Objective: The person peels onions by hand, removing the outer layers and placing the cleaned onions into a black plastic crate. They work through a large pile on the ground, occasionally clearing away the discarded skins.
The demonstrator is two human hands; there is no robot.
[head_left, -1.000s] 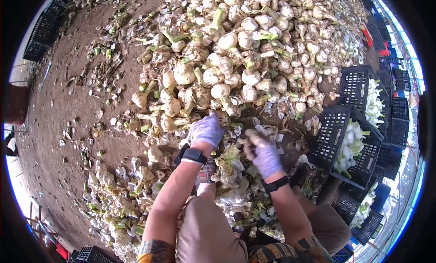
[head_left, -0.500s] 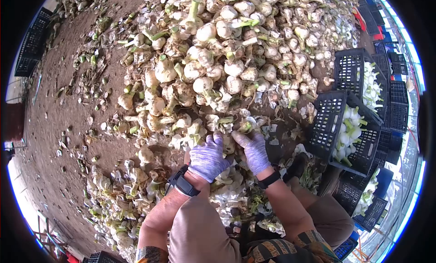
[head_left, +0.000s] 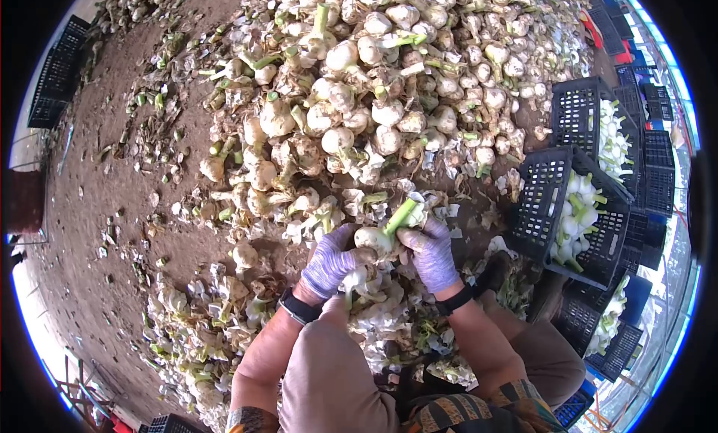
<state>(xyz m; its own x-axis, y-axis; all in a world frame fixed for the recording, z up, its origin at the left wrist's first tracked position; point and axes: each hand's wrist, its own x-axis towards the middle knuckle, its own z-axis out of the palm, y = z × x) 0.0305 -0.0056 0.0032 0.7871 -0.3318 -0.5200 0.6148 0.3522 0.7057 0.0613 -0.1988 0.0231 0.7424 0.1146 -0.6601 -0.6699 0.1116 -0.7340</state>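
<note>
A garlic bulb (head_left: 374, 241) with a thick green stem is held up between my hands, its stem pointing up and to the right. My left hand (head_left: 330, 262), in a purple-and-white glove, is closed on the bulb's left side. On the right side, my right hand (head_left: 432, 257), gloved alike, pinches the bulb near the stem's base. Whitish outer skin (head_left: 416, 217) hangs loose beside the stem. Below my hands, a heap of peeled-off skins (head_left: 381, 313) lies between my legs.
A large pile of untrimmed garlic (head_left: 359, 96) spreads ahead of me. On the right, black crates (head_left: 540, 186) hold cleaned white bulbs with green stems (head_left: 576, 220). More skins (head_left: 194, 336) cover the ground at left. A dark crate (head_left: 58, 70) stands far left.
The garlic bulb has come up off the ground into view, its green stem now showing. My hands have moved apart and turned, with the bulb between them.
</note>
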